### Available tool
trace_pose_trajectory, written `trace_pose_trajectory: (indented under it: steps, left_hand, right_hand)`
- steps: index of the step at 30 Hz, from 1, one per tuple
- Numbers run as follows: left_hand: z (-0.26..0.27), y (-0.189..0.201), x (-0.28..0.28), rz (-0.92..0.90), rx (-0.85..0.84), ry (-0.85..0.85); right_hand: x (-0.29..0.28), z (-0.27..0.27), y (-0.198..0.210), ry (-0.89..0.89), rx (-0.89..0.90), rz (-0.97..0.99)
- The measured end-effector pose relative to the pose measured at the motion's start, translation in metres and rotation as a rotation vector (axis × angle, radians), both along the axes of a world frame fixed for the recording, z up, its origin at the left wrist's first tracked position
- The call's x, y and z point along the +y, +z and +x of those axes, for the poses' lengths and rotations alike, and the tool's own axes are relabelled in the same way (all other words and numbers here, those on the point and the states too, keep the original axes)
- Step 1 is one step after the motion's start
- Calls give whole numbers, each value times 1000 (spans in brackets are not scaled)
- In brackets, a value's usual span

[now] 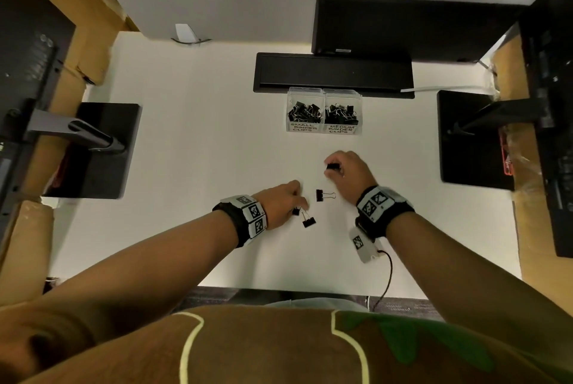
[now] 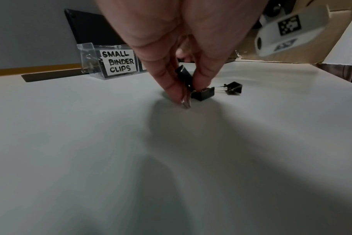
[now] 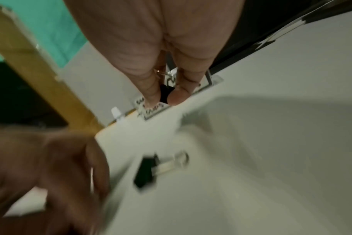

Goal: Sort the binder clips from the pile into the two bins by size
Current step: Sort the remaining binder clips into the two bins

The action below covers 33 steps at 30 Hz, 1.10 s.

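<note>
Two clear bins stand side by side at the back of the white table: the small-clips bin point(image 1: 305, 114) point(image 2: 119, 62) and the medium-clips bin point(image 1: 342, 114), both holding several black clips. My right hand point(image 1: 333, 168) point(image 3: 165, 98) is raised above the table and pinches a black binder clip point(image 1: 332, 166) point(image 3: 165, 94). My left hand point(image 1: 297, 207) point(image 2: 193, 93) is down at the table, its fingertips pinching a small black clip point(image 1: 296, 211) point(image 2: 203, 94). Another small clip point(image 1: 309, 222) point(image 2: 234, 88) lies just beside it. A larger clip point(image 1: 322, 195) point(image 3: 149, 171) lies between my hands.
A black tray point(image 1: 333, 73) and a black box point(image 1: 403, 27) sit behind the bins. Black monitor bases point(image 1: 93, 148) point(image 1: 474, 138) flank the table, with cardboard walls point(image 1: 93, 42) on both sides. A cable point(image 1: 386, 278) runs from my right wrist over the front edge.
</note>
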<state>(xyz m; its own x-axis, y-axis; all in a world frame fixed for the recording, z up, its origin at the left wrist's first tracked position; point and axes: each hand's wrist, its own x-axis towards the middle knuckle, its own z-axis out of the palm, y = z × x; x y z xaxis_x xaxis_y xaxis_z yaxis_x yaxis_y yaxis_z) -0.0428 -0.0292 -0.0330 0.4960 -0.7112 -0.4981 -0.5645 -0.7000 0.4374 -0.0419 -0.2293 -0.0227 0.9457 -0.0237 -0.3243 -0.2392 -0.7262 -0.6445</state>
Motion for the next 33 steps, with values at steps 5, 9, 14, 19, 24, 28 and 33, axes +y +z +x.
trace_pose_trajectory:
  steps: [5,9,14,19,24,28,33]
  left_hand:
    - [1,-6,0,-8,-23,47]
    - [4,-10,-4,-1,-68,95]
    - [14,-9,-10,-35,-69,227]
    - [19,-11,-11,-64,-51,292]
    - [24,-8,-16,-75,20,434]
    - [27,-10,-15,-124,46,527]
    - [30,-4,-10,-148,50,410]
  right_hand:
    - [-18,54,34,-221,-160,62]
    - [-26,94,41,-209,-172,-64]
    - [-27,106,35,-90,-82,-138]
    - [-12,64,33,-39,-132,-141]
    - [9,-5,2,304,60,-121]
    - [14,-28,-15,364,117,-125]
    - [23,-36,-7,346,54,-136]
